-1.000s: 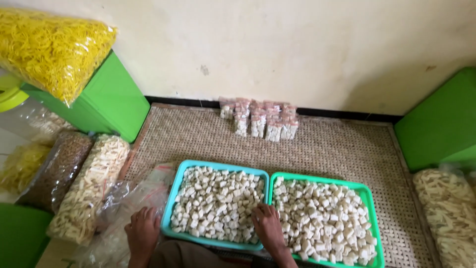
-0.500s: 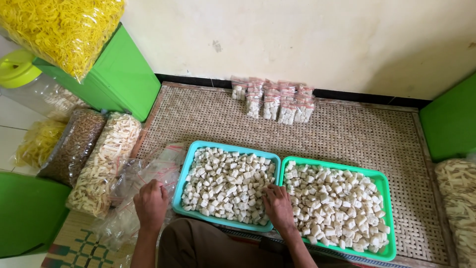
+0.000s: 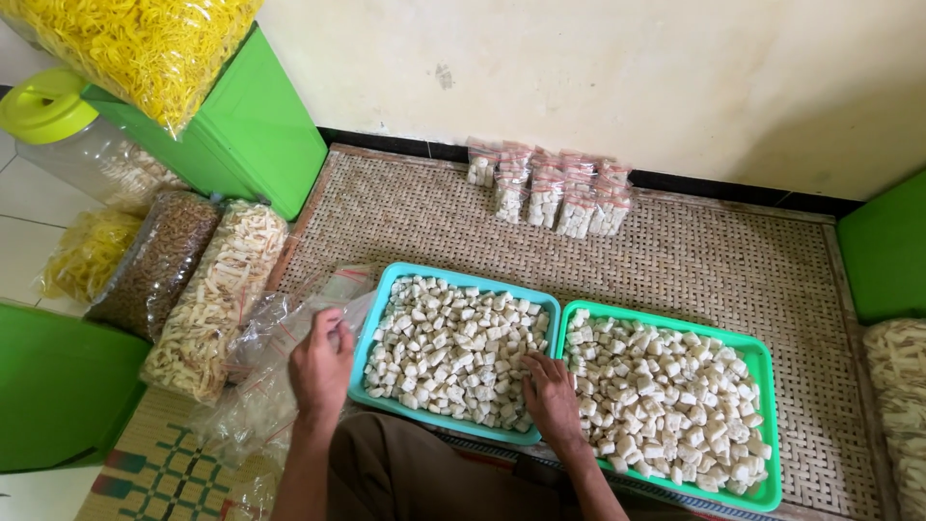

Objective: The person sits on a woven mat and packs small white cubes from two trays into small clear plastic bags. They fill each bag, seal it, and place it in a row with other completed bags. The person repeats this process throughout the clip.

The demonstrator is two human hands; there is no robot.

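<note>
Two shallow trays lie side by side on a woven mat [image 3: 694,260], both filled with small white cube-shaped snack pieces: a teal tray [image 3: 381,314] on the left and a green tray [image 3: 762,362] on the right. My right hand [image 3: 550,396] rests palm down on the pieces at the near right corner of the teal tray. My left hand [image 3: 321,362] is left of that tray, fingers pinching a clear plastic bag from a loose pile of empty plastic bags [image 3: 260,376].
Several small filled packets [image 3: 550,188] stand in a row by the wall. Large bags of snacks [image 3: 217,289] lie at the left beside green boxes [image 3: 241,135] and a clear jar with a lime lid [image 3: 43,106]. A green box [image 3: 883,246] and another snack bag [image 3: 897,405] sit at the right.
The view has shifted, so everything sits lower and more to the right in frame. My left hand has lifted to the plastic bags by the teal tray's edge. My right hand stays on the white pieces.
</note>
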